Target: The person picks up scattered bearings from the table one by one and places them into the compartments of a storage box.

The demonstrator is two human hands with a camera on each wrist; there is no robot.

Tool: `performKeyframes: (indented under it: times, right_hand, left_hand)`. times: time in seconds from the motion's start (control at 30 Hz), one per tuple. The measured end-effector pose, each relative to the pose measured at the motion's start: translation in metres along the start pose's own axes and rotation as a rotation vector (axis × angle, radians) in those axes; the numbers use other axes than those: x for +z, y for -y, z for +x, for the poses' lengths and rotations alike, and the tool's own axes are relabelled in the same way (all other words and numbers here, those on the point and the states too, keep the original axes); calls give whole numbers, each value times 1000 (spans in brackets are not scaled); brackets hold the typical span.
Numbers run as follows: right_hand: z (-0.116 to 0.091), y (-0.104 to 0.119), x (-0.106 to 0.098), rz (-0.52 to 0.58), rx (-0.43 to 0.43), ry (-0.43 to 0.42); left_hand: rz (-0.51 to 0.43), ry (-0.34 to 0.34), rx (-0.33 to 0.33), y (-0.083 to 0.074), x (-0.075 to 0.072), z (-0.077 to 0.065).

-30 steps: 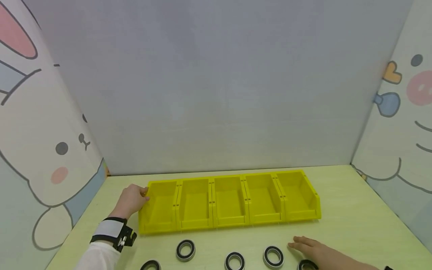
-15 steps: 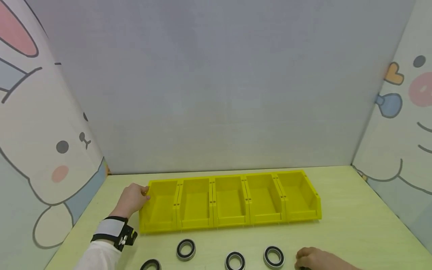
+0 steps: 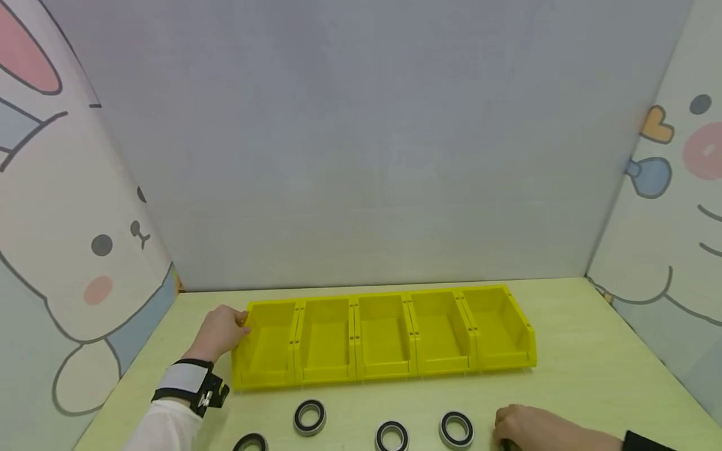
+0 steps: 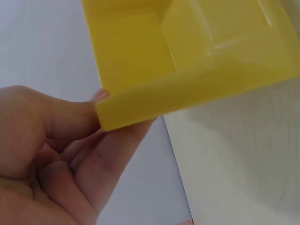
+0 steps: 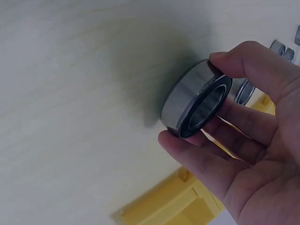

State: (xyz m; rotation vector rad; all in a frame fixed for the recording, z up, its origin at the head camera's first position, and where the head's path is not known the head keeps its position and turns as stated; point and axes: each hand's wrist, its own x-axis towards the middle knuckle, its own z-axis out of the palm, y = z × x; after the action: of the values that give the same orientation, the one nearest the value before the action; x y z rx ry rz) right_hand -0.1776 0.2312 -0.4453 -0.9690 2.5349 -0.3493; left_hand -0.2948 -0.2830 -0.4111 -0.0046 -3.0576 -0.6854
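Observation:
A row of joined yellow bins (image 3: pixel 383 371) stands on the table. My left hand (image 3: pixel 219 332) grips the left wall of the leftmost bin; in the left wrist view, thumb and fingers pinch the rim of that yellow bin (image 4: pixel 136 105). At the lower right, my right hand (image 3: pixel 533 426) holds a ball bearing (image 5: pixel 190 101), a steel ring with a black seal, pinched by its outer edge between thumb and fingers. In the head view the hand mostly hides this bearing. A second bearing (image 3: pixel 456 430) lies just left of the right hand.
More bearings lie in front of the bins: one bearing (image 3: pixel 309 417) near the left bins, one bearing (image 3: pixel 392 436) in the middle and another bearing (image 3: pixel 251 442) cut off by the lower edge. Walls with cartoon prints flank the table (image 3: pixel 592 351), and a grey panel (image 3: pixel 378 156) stands behind.
My right hand has come down over the rightmost bearing, and its fingers have curled from extended to pinching it. The left hand and the bins stay in place.

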Motion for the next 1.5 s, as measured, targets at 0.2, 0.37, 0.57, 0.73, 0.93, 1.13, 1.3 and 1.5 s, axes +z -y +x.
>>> performKeyframes:
  times: [0.2,0.37,0.57,0.73,0.93,1.13,1.3,1.5]
  right_hand:
    - [6,7,-43,-30,8,-23]
    - [20,3,-85,-77,48,-79]
    - [38,-13,-120,-200,92,-157]
    - [56,-31,-131,-249,133,-172]
    - [76,-53,-121,-206,214,-161]
    - [93,-79,-103,-177,232,-174]
    - [101,-89,-91,-136,226,-203]
    - [106,-93,-82,-118,237,-207]
  left_hand:
    - [23,1,16,0,-2,1]
    - [28,7,12,-1,-2,2]
    - [28,13,9,-1,0,4]
    - [21,10,12,0,0,3]
    - [34,3,29,-1,-2,2]
    - [29,-7,42,-3,-3,2]
    - [14,-12,44,-7,-4,1]
    - [13,-8,39,-5,-2,1]
